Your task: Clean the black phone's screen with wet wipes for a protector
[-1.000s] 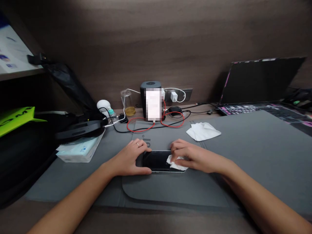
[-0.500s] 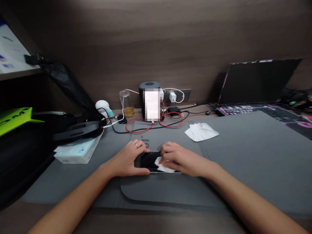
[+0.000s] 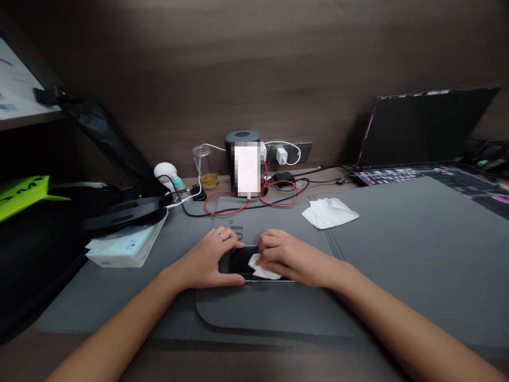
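Observation:
A dark-screened phone (image 3: 239,261) lies sideways on the grey mat (image 3: 274,310). My left hand (image 3: 210,258) grips its left end, thumb along the near edge and fingers at the far edge; a ring shows on one finger. Bunched under the fingertips of my right hand (image 3: 292,257) is a white tissue (image 3: 262,269), pressed on the phone's screen. The right part of the phone is hidden by that hand. Another white tissue (image 3: 330,213) lies crumpled on the mat, beyond my right hand.
A tissue pack (image 3: 123,252) sits at the left beside a black bag (image 3: 35,265). Behind the phone stand a glass jar (image 3: 207,168) with amber liquid, a dark speaker-like cylinder (image 3: 242,135) and tangled red cable (image 3: 218,214). An opened laptop (image 3: 421,132) occupies the back right.
My right hand and its tissue have shifted slightly left across the phone screen. My left hand keeps its hold on the phone. The view has tilted a little.

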{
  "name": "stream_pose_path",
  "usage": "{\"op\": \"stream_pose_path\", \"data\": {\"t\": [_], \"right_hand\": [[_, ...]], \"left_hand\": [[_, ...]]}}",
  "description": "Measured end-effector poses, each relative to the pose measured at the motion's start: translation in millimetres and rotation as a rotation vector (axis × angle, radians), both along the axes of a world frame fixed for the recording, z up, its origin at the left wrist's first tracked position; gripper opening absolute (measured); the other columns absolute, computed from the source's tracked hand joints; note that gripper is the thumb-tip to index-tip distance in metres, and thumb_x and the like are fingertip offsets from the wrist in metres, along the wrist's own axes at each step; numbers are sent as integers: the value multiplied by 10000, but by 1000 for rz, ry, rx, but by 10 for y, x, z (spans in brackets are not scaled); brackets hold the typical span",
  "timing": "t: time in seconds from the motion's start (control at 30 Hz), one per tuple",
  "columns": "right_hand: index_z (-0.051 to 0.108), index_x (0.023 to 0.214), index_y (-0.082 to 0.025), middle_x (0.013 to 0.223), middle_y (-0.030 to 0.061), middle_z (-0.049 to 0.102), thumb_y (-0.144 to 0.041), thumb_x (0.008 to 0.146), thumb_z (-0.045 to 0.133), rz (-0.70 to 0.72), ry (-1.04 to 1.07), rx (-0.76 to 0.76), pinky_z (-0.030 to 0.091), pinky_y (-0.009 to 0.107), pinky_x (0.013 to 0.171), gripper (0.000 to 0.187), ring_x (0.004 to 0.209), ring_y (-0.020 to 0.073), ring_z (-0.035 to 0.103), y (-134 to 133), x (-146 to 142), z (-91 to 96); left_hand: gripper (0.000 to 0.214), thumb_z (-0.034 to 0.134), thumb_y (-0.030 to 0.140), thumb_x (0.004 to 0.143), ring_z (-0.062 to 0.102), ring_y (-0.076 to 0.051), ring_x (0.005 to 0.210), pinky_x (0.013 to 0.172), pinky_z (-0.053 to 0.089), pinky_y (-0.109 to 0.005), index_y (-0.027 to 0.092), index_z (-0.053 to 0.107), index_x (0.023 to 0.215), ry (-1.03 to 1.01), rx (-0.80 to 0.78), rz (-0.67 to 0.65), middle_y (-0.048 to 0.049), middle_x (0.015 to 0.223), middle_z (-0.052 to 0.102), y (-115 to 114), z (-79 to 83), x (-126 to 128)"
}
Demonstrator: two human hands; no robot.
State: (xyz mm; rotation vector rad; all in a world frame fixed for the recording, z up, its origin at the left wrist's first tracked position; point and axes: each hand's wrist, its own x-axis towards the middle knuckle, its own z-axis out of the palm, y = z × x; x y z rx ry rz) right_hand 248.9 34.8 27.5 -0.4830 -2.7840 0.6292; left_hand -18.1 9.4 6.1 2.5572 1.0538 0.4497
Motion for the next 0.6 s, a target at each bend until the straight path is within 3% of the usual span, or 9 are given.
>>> {"op": "stream_pose_path", "data": {"t": [0.6], "right_hand": [[686,1045,-153,979,89,582,-220,1012,500,-34,55,19,437,365,880,200,965,219,507,10,-8,-103]], "left_hand": [[565,742,568,798,537,-292,1075,949,454,-440,201,597,1203,19,10,-4,-88,1138,590,-7,7,-13]]}}
